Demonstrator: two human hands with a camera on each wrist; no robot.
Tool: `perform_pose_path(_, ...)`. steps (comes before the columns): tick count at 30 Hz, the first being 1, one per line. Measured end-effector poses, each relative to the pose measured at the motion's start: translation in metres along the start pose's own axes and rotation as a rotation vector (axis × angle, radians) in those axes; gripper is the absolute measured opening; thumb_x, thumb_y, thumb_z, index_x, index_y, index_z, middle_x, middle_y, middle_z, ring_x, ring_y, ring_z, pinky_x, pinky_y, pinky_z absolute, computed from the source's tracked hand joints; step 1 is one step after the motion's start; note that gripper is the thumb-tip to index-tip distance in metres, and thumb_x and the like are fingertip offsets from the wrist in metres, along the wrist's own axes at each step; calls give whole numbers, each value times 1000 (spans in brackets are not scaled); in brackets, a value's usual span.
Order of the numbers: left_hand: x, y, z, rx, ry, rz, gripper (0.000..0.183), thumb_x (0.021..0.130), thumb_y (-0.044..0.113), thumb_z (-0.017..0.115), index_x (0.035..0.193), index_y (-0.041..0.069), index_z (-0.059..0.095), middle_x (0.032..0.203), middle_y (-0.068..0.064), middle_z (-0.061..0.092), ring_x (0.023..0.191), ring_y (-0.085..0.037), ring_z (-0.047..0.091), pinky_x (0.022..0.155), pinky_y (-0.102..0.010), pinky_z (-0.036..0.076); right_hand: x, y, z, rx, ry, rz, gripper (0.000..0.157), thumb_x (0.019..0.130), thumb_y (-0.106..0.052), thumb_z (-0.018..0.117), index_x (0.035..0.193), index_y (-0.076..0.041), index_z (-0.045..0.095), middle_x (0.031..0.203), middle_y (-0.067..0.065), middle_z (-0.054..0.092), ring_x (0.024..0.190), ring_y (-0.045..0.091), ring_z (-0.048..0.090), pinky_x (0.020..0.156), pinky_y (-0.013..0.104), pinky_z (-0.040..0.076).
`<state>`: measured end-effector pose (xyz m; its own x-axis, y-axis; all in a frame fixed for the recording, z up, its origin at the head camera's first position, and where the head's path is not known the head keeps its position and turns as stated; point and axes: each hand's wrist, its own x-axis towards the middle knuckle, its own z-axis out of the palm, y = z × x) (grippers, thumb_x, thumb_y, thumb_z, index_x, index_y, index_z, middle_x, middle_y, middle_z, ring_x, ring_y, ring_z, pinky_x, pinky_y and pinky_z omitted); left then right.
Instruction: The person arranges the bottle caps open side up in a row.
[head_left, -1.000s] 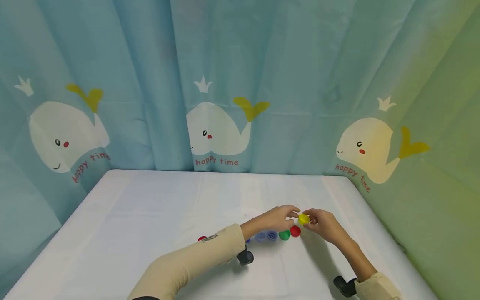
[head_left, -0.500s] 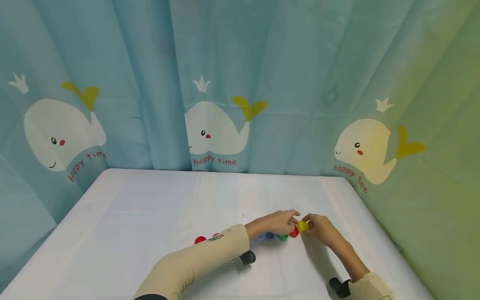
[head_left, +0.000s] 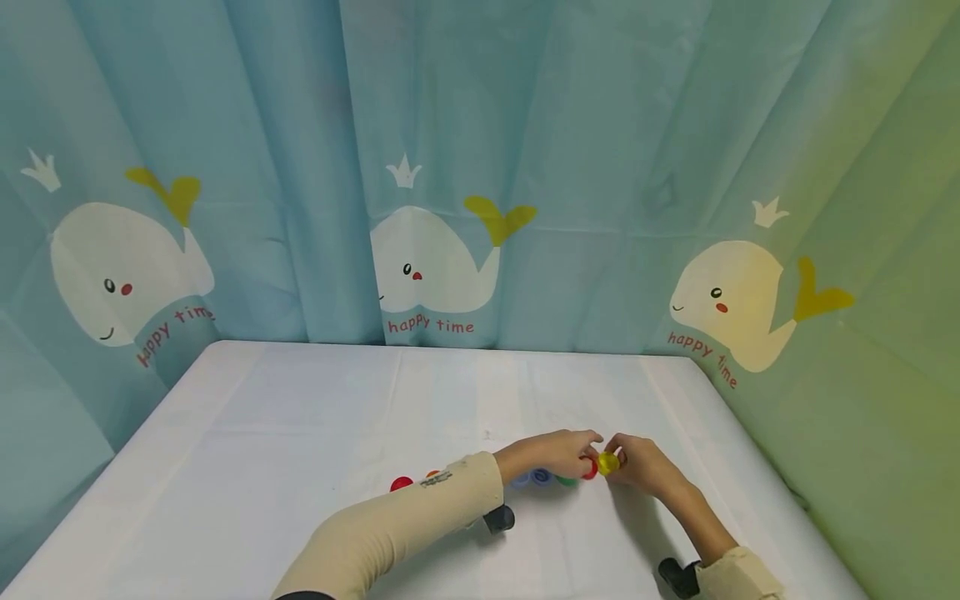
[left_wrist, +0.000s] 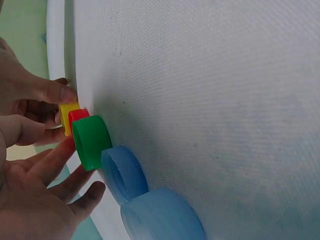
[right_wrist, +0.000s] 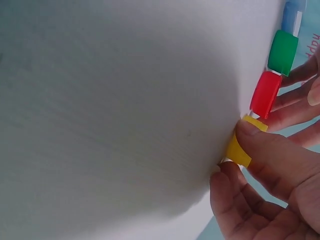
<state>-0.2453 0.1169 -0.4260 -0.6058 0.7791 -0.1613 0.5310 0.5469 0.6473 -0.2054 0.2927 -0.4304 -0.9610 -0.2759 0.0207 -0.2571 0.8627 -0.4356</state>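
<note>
My right hand pinches a yellow bottle cap between thumb and fingers, low at the tabletop. Right beside it, at the end of a row, is a red bottle cap. A green cap follows, then pale blue caps running leftward. My left hand reaches over the row from the far side, its fingers loosely spread behind the green and red caps, fingertips right at the red one. In the head view this hand and its sleeve hide part of the row.
Further left, another red cap and a small orange piece show behind the left sleeve. A white cloth covers the table. Blue-green curtains with whale prints enclose it at the back and sides.
My right hand has brought the yellow cap down and nearer, to the right end of the row beside the red cap. My left hand has shifted slightly right and down, to the red cap.
</note>
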Motion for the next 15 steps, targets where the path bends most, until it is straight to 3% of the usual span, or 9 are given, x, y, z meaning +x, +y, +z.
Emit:
perform_pose_path(4,1,1,1,17,-1,-9,48,93,12,55,138,7,41,122,0,61,86,-3,55,78,-15,44,0,0,-1,-3,-11,-12,27,69,3,80,88,3,61,73,3,56,66,15,51,62,29,50)
perform_pose_path(12,2,2,1,54,3,-14,51,93,17,57,140,9,40,128,-1,57,115,-8,52,92,-20,41,-3,2,-4,-9,-22,-71,31,68,2,80,92,6,62,73,3,54,66,15,49,60,28,47)
perform_pose_path(15,-1,1,-3,61,17,-19,51,93,18,56,141,10,39,131,-2,55,117,-10,51,94,-22,40,-4,0,-5,0,-55,-40,36,69,-1,80,98,8,62,74,4,55,67,16,50,61,29,48)
